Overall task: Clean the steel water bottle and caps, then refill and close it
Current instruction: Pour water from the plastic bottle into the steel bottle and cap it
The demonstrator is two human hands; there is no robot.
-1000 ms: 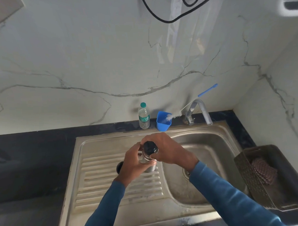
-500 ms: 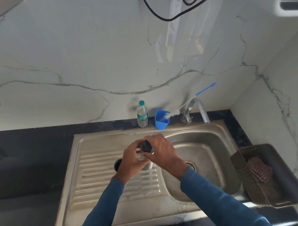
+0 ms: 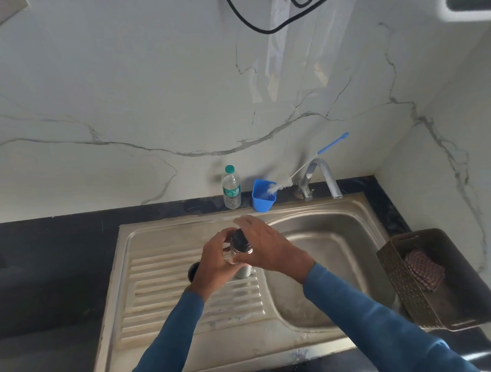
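Likely, with the left hand [image 3: 214, 260] gripping the bottle [image 3: 244, 271] on the sink [image 3: 156, 227] drainboard at the basin's edge and the right hand [image 3: 269, 249] wrapped round its cap [image 3: 239, 238], wet steel could slip and topple.

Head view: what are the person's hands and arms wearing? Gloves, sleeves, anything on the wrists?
No gloves: the left hand and right hand are bare. Both arms wear plain blue long sleeves, left sleeve and right sleeve, ending at the wrists. No watch, ring or marking shows.
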